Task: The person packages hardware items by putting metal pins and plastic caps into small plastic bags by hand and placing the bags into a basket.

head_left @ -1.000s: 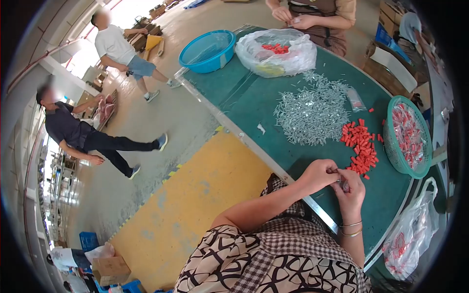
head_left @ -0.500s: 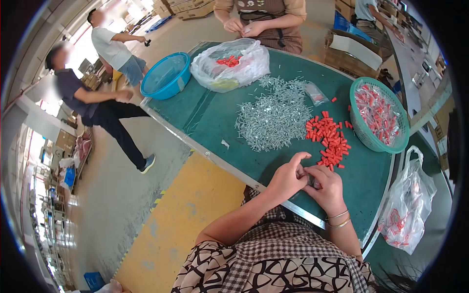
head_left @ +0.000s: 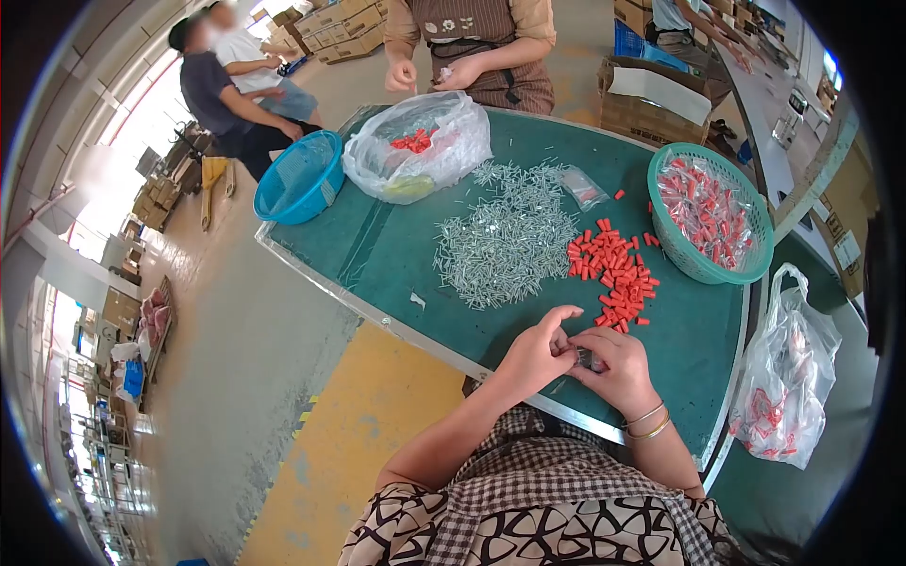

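Observation:
My left hand (head_left: pixel 536 357) and my right hand (head_left: pixel 615 368) meet close to the table's front edge. Between them is a small clear plastic bag (head_left: pixel 587 358), mostly covered by my fingers. My right thumb and fingers pinch it; my left fingertips are closed at its left side, with one left finger raised. What the bag contains cannot be made out. Just beyond my hands lies a pile of red plastic caps (head_left: pixel 623 274). A larger heap of silver screws or nails (head_left: pixel 505 236) spreads to its left. Behind these lies a flat clear bag (head_left: pixel 583 189).
A green basket (head_left: pixel 668 231) of filled bags stands at the right. A clear plastic sack (head_left: pixel 462 141) with red pieces and a blue basin (head_left: pixel 330 174) are at the back left. A white carrier bag (head_left: pixel 783 396) hangs at the right edge. A co-worker (head_left: pixel 491 66) stands opposite.
The view has shifted slightly, so the table's contents sit further left. My hands stay together at the bag. The co-worker's hands have moved apart, and the two people at the left have moved closer together.

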Tool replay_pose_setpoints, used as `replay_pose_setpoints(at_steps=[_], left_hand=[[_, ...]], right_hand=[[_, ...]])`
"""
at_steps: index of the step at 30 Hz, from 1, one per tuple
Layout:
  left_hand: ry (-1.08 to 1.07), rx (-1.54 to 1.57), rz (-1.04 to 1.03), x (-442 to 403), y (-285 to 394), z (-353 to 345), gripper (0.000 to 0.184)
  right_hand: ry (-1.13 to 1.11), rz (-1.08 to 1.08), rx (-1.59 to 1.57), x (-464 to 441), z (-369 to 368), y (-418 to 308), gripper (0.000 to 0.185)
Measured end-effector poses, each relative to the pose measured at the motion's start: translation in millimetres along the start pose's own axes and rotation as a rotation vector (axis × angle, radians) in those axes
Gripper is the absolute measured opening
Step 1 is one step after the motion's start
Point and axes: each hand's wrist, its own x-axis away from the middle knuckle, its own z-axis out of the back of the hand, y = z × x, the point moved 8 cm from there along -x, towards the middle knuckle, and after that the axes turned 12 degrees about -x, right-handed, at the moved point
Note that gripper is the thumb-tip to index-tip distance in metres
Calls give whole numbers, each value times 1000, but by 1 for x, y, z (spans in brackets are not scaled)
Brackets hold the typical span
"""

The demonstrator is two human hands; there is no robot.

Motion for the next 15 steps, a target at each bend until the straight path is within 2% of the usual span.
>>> replay_pose_setpoints(at_steps=[5,8,11,14,15], left_hand=[[-18,131,-9,-5,-8,14,46],[205,-178,48,-9,-19,50,37],[645,-981,-92,-8,-3,83,33],[520,-1026,43,-23,-33,85,35],[509,-1066,5,-28,-37,83,33]], right_hand=[[50,-63,-73,0,7,2,36],[70,-74,-105,1,9,5,36],[74,-69,-119,2,8,5,37],[59,-101,-120,2,7,7,36],[54,-118,-118,1,7,8,36]])
